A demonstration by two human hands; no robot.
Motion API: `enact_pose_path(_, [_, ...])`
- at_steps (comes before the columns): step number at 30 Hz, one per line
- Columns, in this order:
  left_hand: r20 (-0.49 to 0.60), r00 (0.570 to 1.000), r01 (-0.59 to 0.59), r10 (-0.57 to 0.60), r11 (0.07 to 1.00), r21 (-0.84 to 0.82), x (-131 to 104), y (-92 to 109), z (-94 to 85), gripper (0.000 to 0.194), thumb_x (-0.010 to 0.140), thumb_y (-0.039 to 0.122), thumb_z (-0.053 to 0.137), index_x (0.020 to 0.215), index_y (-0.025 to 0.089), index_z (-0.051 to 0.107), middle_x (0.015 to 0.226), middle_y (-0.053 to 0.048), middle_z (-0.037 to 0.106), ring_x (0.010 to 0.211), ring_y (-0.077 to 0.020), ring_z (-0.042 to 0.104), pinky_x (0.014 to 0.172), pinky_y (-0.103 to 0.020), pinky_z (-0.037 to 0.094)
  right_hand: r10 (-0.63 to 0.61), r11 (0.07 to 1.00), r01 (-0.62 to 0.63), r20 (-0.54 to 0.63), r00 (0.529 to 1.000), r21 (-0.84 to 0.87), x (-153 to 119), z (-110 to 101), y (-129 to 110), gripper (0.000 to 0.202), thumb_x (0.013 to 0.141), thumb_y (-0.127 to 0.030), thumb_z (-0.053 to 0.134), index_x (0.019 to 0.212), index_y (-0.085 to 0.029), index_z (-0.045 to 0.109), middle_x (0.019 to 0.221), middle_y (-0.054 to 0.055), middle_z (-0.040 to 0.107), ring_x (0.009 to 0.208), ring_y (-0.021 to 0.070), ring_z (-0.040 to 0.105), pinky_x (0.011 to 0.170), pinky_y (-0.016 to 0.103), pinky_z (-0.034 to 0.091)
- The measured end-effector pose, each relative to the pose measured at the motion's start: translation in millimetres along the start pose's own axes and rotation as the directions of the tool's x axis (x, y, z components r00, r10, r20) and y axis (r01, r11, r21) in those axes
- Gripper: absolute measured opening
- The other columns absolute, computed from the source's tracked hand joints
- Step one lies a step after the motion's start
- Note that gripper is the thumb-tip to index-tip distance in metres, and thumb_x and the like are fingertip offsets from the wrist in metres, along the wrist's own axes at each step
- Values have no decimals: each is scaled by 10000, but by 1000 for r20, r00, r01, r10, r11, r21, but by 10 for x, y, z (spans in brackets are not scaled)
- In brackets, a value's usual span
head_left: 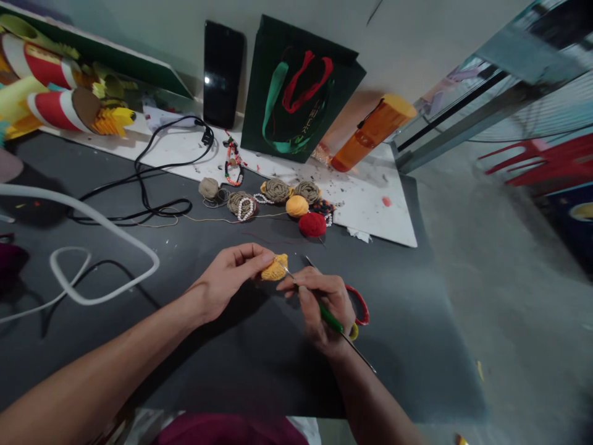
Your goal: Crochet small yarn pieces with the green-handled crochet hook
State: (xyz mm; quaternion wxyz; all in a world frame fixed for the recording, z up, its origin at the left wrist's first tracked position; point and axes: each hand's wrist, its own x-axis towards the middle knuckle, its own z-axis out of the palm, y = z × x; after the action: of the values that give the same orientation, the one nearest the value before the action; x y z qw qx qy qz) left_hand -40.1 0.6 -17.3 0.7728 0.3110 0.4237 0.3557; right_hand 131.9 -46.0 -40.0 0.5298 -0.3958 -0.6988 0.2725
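Between the thumb and fingers of my left hand (pixel 231 275) is a small yellow crocheted piece (pixel 275 268). My right hand (pixel 324 306) is closed round the green handle of a crochet hook (pixel 331 317), whose metal tip touches the right side of the yellow piece. Partly hidden under my right hand lie scissors with a red handle (pixel 364 306). Beyond my hands sit a yellow yarn ball (pixel 297 206) and a red yarn ball (pixel 312 225), beside several brown crocheted coils (pixel 277 190).
A dark green gift bag (pixel 296 93), a black phone (pixel 223 74) and an orange bottle (pixel 370 133) stand at the back. Black cable (pixel 143 179) and a white tube (pixel 111 228) curve across the left. The grey table (pixel 407 346) ends at the right.
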Motion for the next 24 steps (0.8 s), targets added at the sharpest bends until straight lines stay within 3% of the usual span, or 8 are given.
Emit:
enact_pose_path(13, [-63,996,-58,59,998,22,11,-56,-14,227,685,335,817,785,157,718,734,-1,672,657,-99,535,654,-245,419,45,999,-45,-36,998,2,-9,5,-31,171,934,-111,498,1021,-241,565,818,28,722,643,147,642,608,314,531])
enact_pose_path(24, [-18,1000,23,-24,999,-28,-11,0,22,274,646,354,845,728,149,683,680,18,629,622,-85,498,621,-237,369,26,998,-23,-47,999,57,24,28,-59,139,952,-123,477,1021,-232,527,809,38,729,620,145,640,560,303,528])
